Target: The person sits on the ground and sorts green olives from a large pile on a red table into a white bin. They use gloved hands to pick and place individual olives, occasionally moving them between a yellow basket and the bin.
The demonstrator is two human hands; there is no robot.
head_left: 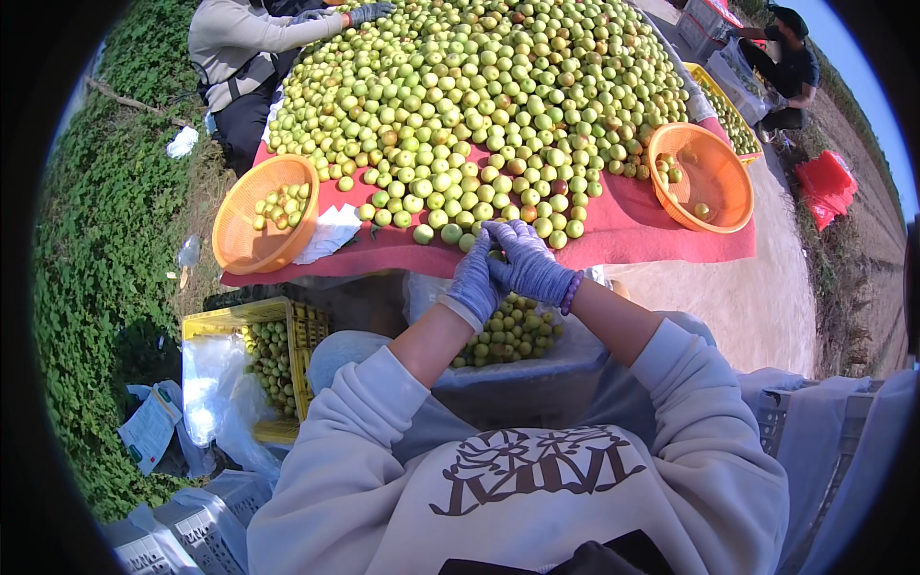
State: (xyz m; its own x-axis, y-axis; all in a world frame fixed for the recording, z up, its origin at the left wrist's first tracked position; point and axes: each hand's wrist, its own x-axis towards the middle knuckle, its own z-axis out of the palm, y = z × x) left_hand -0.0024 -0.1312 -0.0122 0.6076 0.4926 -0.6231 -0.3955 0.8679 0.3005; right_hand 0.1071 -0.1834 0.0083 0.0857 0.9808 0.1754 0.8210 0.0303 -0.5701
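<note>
My left hand [474, 282] and my right hand [530, 264], both in blue-grey knitted gloves, are cupped together at the near edge of the table. A shaded bit of green fruit [496, 254] shows between them; how much they hold is hidden. Just beyond my fingers spreads a large heap of green jujube-like fruits [460, 115], some with reddish-brown patches, on a red cloth [632, 241]. Below my hands, between my knees, a container lined with clear plastic [568, 359] holds more green fruits [512, 334], partly covered by my wrists.
Orange baskets [244, 251] [737, 208] with a few fruits stand at both table corners. White papers [327, 233] lie by the left one. A yellow crate of fruit [305, 359] sits at my left, grey crates [208, 525] behind it. Two people [248, 54] [790, 65] work nearby.
</note>
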